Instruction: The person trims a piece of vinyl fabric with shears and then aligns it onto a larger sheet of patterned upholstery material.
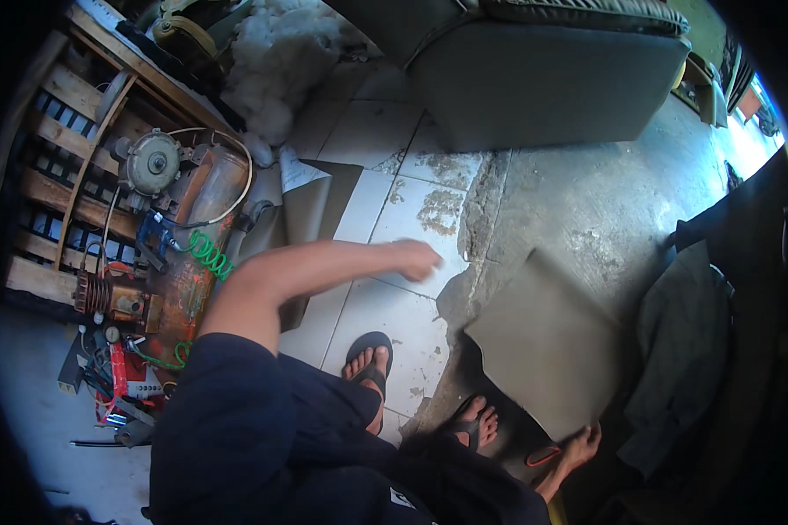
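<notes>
My left hand [416, 261] is stretched over the white floor tiles [403, 214], blurred, with its fingers curled; I cannot make out whether anything is in them. At the lower right my right hand [580, 448] grips the bottom corner of a grey-brown sheet [543, 341], which spreads upward from it over the concrete floor. An orange-edged loop [543, 455], perhaps a tool handle, shows just left of that hand. My feet in dark sandals stand below, one on tile, one by the sheet.
A compressor [197, 297] with coiled green hose, tools and a wooden slatted frame [70, 175] fill the left. White stuffing [271, 70] and rolled grey material [315, 206] lie behind. An upholstered piece [543, 87] stands at the top, and dark fabric [678, 350] lies right.
</notes>
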### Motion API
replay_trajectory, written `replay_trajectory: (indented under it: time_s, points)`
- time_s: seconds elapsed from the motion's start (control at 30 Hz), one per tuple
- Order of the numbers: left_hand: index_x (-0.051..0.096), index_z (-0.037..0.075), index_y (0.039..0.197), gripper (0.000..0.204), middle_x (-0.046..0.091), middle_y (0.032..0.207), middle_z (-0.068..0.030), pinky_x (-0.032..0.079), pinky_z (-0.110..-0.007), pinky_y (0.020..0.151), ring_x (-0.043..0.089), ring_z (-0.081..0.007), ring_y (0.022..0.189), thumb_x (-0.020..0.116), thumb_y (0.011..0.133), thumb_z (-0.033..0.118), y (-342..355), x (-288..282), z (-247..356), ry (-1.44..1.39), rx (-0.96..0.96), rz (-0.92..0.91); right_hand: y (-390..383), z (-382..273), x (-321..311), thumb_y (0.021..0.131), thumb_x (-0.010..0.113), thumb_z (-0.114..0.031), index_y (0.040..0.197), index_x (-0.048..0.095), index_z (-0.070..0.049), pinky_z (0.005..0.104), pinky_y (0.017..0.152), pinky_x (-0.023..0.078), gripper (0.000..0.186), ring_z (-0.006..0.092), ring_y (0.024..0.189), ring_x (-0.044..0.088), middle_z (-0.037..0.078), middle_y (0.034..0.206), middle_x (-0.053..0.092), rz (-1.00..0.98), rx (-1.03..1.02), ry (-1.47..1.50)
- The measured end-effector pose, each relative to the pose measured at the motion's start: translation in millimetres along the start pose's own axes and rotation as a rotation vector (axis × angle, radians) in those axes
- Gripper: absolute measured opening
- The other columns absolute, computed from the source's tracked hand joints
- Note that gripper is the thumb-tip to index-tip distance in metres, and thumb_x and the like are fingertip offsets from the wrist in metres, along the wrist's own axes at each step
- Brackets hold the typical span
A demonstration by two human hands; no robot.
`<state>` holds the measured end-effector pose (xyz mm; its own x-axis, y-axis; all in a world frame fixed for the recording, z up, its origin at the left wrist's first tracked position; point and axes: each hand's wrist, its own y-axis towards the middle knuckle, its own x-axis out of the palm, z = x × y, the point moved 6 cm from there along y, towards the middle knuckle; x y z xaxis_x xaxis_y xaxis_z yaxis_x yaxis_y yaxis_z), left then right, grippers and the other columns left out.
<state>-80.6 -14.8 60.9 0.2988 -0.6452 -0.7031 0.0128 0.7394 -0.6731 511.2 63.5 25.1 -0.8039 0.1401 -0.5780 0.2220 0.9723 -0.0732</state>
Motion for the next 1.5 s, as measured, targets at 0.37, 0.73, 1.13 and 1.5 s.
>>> replay_trajectory:
  time_s: [0.37, 0.73, 1.13, 1.5]
  points:
    - [0.043, 0.007, 0.143, 0.067, 0.051, 0.141, -0.0187, 0.04, -0.044, 0.11, 0.047, -0.0353, 0.132, 0.072, 0.085, 0.027, -155, 130, -290, -0.397, -1.038, 0.659, 14, 42, -97, 0.085, 0.062, -0.019, 0.124, 0.058, 0.003, 0.0458, 0.092, 0.047, 0.045, 0.0385, 0.102, 0.059, 0.025, 0.114, 0.062, 0.182, -0.164, -0.522]
    - [0.07, 0.002, 0.109, 0.025, 0.069, 0.109, -0.0186, 0.053, -0.039, 0.089, 0.067, -0.0341, 0.102, 0.066, 0.086, 0.012, -141, 1, 15, -0.726, 0.177, 0.695, -30, -228, 95, 0.092, 0.068, -0.031, 0.143, 0.046, -0.005, 0.0409, 0.096, 0.049, 0.061, 0.032, 0.119, 0.059, 0.022, 0.132, 0.057, -0.536, -0.198, -0.193]
    - [0.048, -0.004, 0.135, 0.057, 0.047, 0.138, -0.0266, 0.035, -0.048, 0.11, 0.044, -0.0419, 0.129, 0.066, 0.088, 0.024, -50, 98, -12, -0.443, -0.162, 0.768, -27, -104, 112, 0.088, 0.072, -0.038, 0.139, 0.045, 0.001, 0.0348, 0.093, 0.048, 0.07, 0.0221, 0.106, 0.06, 0.015, 0.118, 0.062, -0.479, 0.302, 0.064]
    - [0.066, 0.001, 0.099, 0.02, 0.06, 0.098, -0.0152, 0.046, -0.043, 0.084, 0.058, -0.0338, 0.093, 0.071, 0.081, 0.01, -36, 25, 22, -0.562, 0.076, 0.723, -19, -159, 104, 0.076, 0.077, -0.025, 0.144, 0.038, -0.001, 0.0493, 0.11, 0.034, 0.082, 0.0453, 0.132, 0.038, 0.028, 0.142, 0.038, -0.214, -0.479, -0.29]
